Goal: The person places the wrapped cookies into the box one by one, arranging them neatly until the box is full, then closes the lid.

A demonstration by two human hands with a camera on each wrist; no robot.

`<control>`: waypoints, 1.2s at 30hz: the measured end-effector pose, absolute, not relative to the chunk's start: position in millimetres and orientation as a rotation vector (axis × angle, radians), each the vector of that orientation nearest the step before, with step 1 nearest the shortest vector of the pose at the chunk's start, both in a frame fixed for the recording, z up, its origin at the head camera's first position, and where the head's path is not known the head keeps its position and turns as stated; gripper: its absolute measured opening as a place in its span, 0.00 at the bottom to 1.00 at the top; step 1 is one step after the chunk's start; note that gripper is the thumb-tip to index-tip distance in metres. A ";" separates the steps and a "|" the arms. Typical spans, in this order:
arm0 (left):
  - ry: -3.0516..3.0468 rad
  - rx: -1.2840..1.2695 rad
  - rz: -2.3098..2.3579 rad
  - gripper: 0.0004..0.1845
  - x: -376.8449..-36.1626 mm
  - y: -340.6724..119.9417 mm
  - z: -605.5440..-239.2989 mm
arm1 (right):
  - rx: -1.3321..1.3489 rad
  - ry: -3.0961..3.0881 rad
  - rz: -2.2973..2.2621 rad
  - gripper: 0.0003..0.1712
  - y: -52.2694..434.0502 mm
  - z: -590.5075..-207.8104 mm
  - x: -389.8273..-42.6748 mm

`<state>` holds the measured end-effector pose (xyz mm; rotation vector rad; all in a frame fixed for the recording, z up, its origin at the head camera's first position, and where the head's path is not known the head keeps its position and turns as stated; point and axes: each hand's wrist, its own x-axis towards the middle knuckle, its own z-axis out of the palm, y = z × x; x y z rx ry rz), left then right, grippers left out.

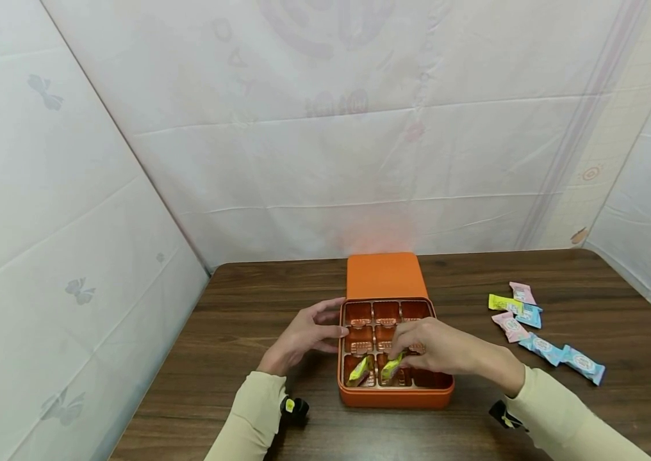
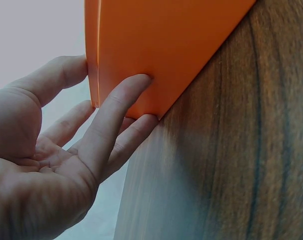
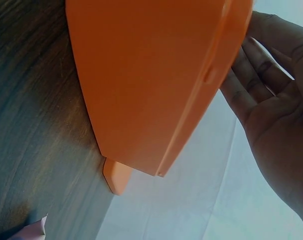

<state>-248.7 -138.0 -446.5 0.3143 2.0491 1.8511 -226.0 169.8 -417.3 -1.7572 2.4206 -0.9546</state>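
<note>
Your right hand [image 1: 437,349] reaches over the orange box [image 1: 395,394] at mid-table, fingertips pinching a yellow-green candy [image 1: 391,367] down into the middle cell of the near row; a second one [image 1: 360,370] already sits tilted in the cell to its left. Your left hand [image 1: 302,334] rests flat, fingers straight, against the box's left wall, steadying it. The lid [image 1: 384,275] lies just behind the box. The held candy stands tilted, its long axis running up toward the far right. It looks light, with a crinkly, probably slippery wrapper, best taken by the body rather than the crimped ends. More candies [image 1: 541,333], pink, blue and yellow, lie scattered well to the right on the wooden table [image 1: 216,358].
</note>
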 end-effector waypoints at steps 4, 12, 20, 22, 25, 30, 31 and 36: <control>2.052 0.314 1.849 0.37 -248.6 -138.3 -446.4 | -1.775 2.416 -0.976 0.14 169.5 -418.4 -226.2; 2.048 0.322 1.848 0.38 -248.3 -138.6 -447.2 | -1.758 2.405 -1.050 0.11 170.8 -418.0 -225.6; 2.045 0.332 1.849 0.38 -248.9 -139.0 -448.0 | -1.718 2.437 -1.081 0.10 174.5 -416.2 -227.7; 2.043 0.330 1.851 0.38 -248.9 -139.1 -448.0 | -1.713 2.460 -1.078 0.10 175.9 -415.8 -228.4; 2.044 0.324 1.851 0.37 -248.9 -139.1 -447.8 | -1.691 2.506 -1.065 0.10 179.1 -415.3 -229.1; 2.051 0.316 1.850 0.37 -248.4 -138.9 -447.4 | -1.610 2.565 -1.046 0.10 186.4 -412.3 -230.2; 2.052 0.316 1.849 0.37 -248.4 -138.8 -447.3 | -1.591 2.575 -1.045 0.10 187.9 -411.6 -230.4; 2.052 0.319 1.849 0.38 -248.6 -138.8 -446.7 | -1.558 2.610 -1.057 0.11 194.8 -410.4 -233.1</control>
